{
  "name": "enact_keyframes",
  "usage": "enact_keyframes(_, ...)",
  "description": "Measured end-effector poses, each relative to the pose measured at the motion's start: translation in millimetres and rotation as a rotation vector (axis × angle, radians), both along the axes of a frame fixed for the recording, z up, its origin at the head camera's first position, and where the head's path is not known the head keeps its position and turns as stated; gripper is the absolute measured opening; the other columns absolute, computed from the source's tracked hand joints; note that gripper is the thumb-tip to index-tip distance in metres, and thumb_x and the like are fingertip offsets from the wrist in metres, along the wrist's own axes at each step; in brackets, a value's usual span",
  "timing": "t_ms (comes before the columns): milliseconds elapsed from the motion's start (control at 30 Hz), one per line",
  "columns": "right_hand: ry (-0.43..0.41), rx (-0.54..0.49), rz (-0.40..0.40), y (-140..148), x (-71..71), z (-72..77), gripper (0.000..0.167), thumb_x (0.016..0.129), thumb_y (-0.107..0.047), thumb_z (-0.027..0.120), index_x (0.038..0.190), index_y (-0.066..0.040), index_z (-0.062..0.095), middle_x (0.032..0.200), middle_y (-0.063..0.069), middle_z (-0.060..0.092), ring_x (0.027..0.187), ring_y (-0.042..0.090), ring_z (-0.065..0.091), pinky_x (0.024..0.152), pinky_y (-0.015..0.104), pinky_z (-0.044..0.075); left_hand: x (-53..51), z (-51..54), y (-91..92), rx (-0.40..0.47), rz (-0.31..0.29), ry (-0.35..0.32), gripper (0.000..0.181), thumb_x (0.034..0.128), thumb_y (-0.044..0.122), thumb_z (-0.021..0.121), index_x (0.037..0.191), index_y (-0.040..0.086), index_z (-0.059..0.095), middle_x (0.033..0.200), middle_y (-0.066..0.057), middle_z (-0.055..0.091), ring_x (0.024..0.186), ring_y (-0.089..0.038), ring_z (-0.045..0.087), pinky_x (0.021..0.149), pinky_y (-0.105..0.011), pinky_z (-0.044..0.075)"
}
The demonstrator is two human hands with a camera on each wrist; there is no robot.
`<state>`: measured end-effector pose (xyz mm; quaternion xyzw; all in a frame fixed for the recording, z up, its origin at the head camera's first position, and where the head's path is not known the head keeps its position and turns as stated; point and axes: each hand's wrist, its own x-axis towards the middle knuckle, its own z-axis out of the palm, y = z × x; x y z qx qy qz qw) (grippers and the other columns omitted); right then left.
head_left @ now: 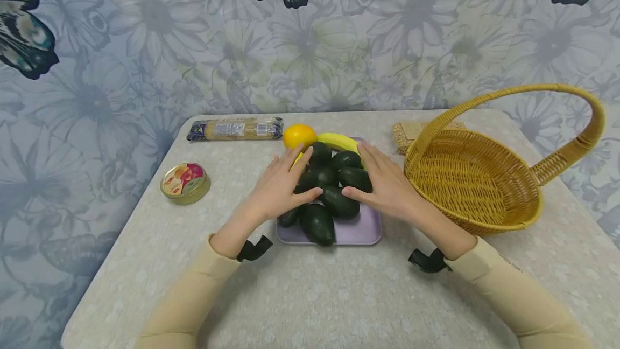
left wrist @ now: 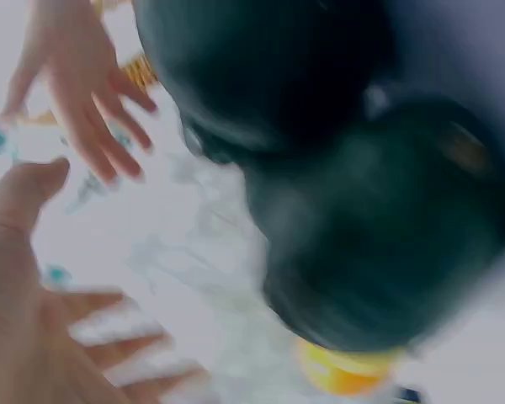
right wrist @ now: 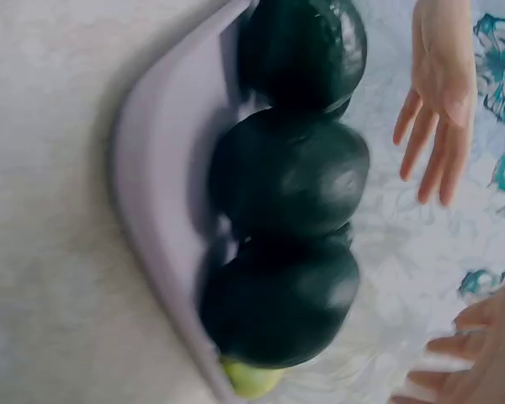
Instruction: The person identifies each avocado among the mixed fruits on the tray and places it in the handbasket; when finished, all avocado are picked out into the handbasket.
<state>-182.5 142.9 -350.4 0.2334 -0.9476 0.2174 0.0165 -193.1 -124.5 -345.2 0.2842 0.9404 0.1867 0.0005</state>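
Note:
Several dark green avocados (head_left: 317, 224) are heaped on a lilac tray (head_left: 365, 235). My left hand (head_left: 277, 186) is over the heap's left side with fingers spread; my right hand (head_left: 389, 185) is over its right side, also spread. In both wrist views the hands look raised off the avocados, holding nothing. A banana (head_left: 338, 141) lies along the tray's back, and an orange fruit (head_left: 299, 137) sits at its back left. Another yellow piece shows partly behind my left fingers. The right wrist view shows avocados (right wrist: 290, 172) beside the tray rim (right wrist: 139, 177).
To the right stands a wicker basket (head_left: 465, 176) with a tall handle, and behind it a woven straw item (head_left: 402, 136). A pasta packet (head_left: 237, 129) lies at the back left. Nearer on the left is a round tin (head_left: 185, 183). A patterned wall rises behind the table.

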Motion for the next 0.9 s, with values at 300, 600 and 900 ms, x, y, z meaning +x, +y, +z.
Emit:
enact_keyframes(300, -0.158, -0.382, 0.094, 17.2, -1.9, -21.4, 0.086, 0.086, -0.054, 0.061, 0.152, -0.018, 0.018, 0.154, 0.008, 0.020, 0.136, 0.033, 0.025, 0.105, 0.059, 0.028, -35.1, -42.5, -51.3, 0.520, -0.058, -0.107, 0.068, 0.0914, 0.017, 0.064, 0.149, 0.011, 0.029, 0.152, -0.010, 0.025, 0.137, -0.027, 0.026, 0.111, -0.046, 0.026)
enact_keyframes(600, -0.257, -0.586, 0.050, 12.9, 5.8, -14.3, 0.070, 0.091, -0.019, 0.065, 0.146, 0.001, 0.027, 0.150, 0.017, 0.027, 0.136, 0.035, 0.026, 0.108, 0.052, 0.027, -28.2, -64.8, -71.4, 0.703, 0.021, -0.302, 0.056, 0.0904, 0.001, 0.062, 0.142, 0.002, 0.040, 0.144, -0.016, 0.039, 0.133, -0.030, 0.035, 0.111, -0.037, 0.028)
enact_keyframes(900, -0.301, -0.677, 0.001, 19.8, -19.8, -57.2, 0.072, 0.087, -0.023, 0.070, 0.147, -0.010, 0.032, 0.150, 0.007, 0.031, 0.137, 0.026, 0.028, 0.110, 0.047, 0.027, -26.6, -91.0, -77.4, 0.767, 0.006, -0.428, 0.051, 0.0900, -0.007, 0.057, 0.139, -0.005, 0.041, 0.141, -0.023, 0.041, 0.129, -0.036, 0.039, 0.102, -0.038, 0.040)
